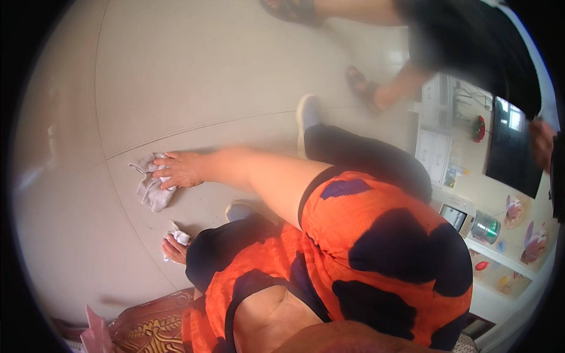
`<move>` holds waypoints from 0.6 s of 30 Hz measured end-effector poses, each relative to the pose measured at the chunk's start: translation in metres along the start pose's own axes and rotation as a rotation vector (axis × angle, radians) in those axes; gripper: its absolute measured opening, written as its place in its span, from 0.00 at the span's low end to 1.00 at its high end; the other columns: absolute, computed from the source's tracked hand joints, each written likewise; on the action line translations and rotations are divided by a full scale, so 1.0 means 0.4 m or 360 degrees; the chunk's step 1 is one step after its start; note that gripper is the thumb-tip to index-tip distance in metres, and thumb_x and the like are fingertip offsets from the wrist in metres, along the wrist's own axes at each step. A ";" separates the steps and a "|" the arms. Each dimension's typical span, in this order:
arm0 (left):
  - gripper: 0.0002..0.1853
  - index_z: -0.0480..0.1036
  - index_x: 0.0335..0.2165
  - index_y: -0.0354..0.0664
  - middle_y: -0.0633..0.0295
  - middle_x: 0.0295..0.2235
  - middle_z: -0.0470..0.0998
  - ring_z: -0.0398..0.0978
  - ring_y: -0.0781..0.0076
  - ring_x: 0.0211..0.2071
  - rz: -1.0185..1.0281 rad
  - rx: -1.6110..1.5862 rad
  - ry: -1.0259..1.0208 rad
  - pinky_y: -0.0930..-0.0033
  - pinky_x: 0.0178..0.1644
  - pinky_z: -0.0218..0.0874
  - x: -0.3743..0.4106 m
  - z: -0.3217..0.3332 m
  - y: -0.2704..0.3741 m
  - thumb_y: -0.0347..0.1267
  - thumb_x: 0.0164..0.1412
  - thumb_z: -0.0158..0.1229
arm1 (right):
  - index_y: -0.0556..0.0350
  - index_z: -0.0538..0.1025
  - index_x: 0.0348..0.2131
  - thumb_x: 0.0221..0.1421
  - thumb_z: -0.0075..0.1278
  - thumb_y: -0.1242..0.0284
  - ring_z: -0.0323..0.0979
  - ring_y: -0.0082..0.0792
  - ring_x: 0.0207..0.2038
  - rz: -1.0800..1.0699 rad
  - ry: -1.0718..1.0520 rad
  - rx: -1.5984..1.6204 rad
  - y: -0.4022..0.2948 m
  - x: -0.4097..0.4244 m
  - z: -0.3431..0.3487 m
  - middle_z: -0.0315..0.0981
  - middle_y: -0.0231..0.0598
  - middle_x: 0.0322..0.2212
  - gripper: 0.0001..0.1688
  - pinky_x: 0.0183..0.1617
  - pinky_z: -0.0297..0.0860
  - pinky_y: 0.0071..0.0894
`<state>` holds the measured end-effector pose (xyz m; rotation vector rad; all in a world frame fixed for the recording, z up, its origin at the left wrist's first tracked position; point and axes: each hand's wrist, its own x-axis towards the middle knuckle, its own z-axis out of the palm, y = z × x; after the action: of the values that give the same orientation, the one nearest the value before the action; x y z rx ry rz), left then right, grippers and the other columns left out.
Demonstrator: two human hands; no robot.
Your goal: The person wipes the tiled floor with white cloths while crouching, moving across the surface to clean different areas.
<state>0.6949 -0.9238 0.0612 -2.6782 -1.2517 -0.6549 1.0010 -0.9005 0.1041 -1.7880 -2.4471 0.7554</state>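
Note:
A greyish cloth (152, 192) lies crumpled on the pale tiled floor (176, 79). My right hand (182, 170) is on it, the fingers spread and curled over its folds. Close by, my left hand (175, 250) holds a smaller white cloth (178, 234) down at floor level, partly hidden behind my dark-trousered knee (205, 247). My right arm reaches across from an orange and dark patterned sleeve. One of my light-soled shoes (309, 117) rests on the tiles, and the toe of the other shoe (240, 211) shows between my arm and knee.
Another person's sandalled foot (364, 86) stands beyond my shoe. Red carved furniture with gold relief (154, 333) is near my left side, beside a pink object (95, 331). White cabinets (432, 150) and a television (514, 150) line the wall.

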 end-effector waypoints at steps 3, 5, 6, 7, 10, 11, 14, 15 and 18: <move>0.23 0.69 0.46 0.40 0.48 0.46 0.68 0.65 0.47 0.47 -0.0016 -0.0193 -0.0011 0.50 0.52 0.56 -0.039 0.016 -0.038 0.42 0.56 0.50 | 0.24 0.64 0.51 0.55 0.40 0.59 0.33 0.42 0.64 -0.0035 -0.0006 0.0013 0.004 0.033 0.000 0.44 0.25 0.60 0.23 0.64 0.39 0.48; 0.22 0.69 0.45 0.39 0.48 0.45 0.69 0.66 0.47 0.45 0.0024 -0.0108 0.0037 0.51 0.50 0.58 -0.034 0.016 -0.042 0.42 0.57 0.48 | 0.23 0.64 0.52 0.55 0.40 0.59 0.33 0.41 0.64 -0.0001 0.0032 -0.0066 -0.001 0.035 0.008 0.43 0.24 0.61 0.23 0.64 0.39 0.48; 0.22 0.69 0.44 0.39 0.48 0.44 0.69 0.67 0.48 0.45 0.0040 -0.0100 0.0047 0.51 0.50 0.58 -0.026 0.013 -0.031 0.42 0.57 0.47 | 0.22 0.64 0.52 0.55 0.39 0.59 0.34 0.40 0.64 0.0023 0.0046 -0.0099 -0.006 0.019 0.001 0.43 0.23 0.61 0.23 0.64 0.39 0.48; 0.22 0.70 0.44 0.39 0.48 0.44 0.69 0.67 0.48 0.44 0.0056 -0.0093 0.0058 0.51 0.49 0.59 -0.017 0.012 -0.023 0.43 0.58 0.46 | 0.22 0.63 0.52 0.55 0.39 0.58 0.33 0.40 0.64 0.0046 0.0062 -0.0119 -0.010 0.009 -0.006 0.42 0.23 0.61 0.23 0.64 0.39 0.48; 0.21 0.71 0.42 0.38 0.48 0.42 0.70 0.69 0.48 0.42 0.0107 -0.0115 0.0061 0.52 0.47 0.61 0.007 0.000 -0.011 0.43 0.59 0.44 | 0.21 0.63 0.52 0.56 0.37 0.57 0.33 0.40 0.64 0.0092 0.0174 -0.0156 -0.010 -0.001 0.008 0.42 0.23 0.61 0.23 0.64 0.38 0.46; 0.22 0.71 0.41 0.38 0.48 0.41 0.71 0.69 0.49 0.41 0.0125 -0.0124 0.0058 0.52 0.46 0.62 0.002 -0.007 -0.004 0.43 0.60 0.43 | 0.21 0.63 0.52 0.56 0.36 0.57 0.33 0.40 0.64 0.0110 0.0158 -0.0125 -0.015 -0.015 0.022 0.41 0.23 0.61 0.22 0.65 0.38 0.46; 0.24 0.69 0.43 0.35 0.46 0.39 0.71 0.69 0.46 0.40 -0.0015 0.0008 0.0066 0.52 0.44 0.63 -0.013 0.006 0.004 0.44 0.60 0.42 | 0.22 0.64 0.51 0.57 0.35 0.59 0.34 0.40 0.64 0.0231 0.0202 -0.0027 0.005 -0.036 0.051 0.41 0.23 0.62 0.21 0.64 0.36 0.47; 0.25 0.68 0.44 0.34 0.46 0.41 0.70 0.68 0.46 0.41 -0.0152 0.0010 -0.0110 0.52 0.46 0.62 -0.002 0.001 0.007 0.45 0.60 0.42 | 0.23 0.64 0.51 0.58 0.35 0.60 0.35 0.40 0.64 0.0334 0.0244 0.0062 0.029 -0.062 0.074 0.42 0.23 0.61 0.21 0.64 0.36 0.47; 0.28 0.61 0.51 0.34 0.42 0.51 0.61 0.60 0.44 0.50 -0.0324 -0.0437 -0.0287 0.50 0.53 0.53 0.032 0.043 0.037 0.44 0.59 0.43 | 0.27 0.68 0.48 0.57 0.35 0.65 0.46 0.40 0.61 0.0659 0.0611 0.0101 0.122 -0.243 0.111 0.51 0.27 0.58 0.19 0.61 0.46 0.48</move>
<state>0.7192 -0.9197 0.0525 -2.9100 -1.6052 -0.6656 1.0653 -0.9934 0.0715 -2.1989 -1.8231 0.4374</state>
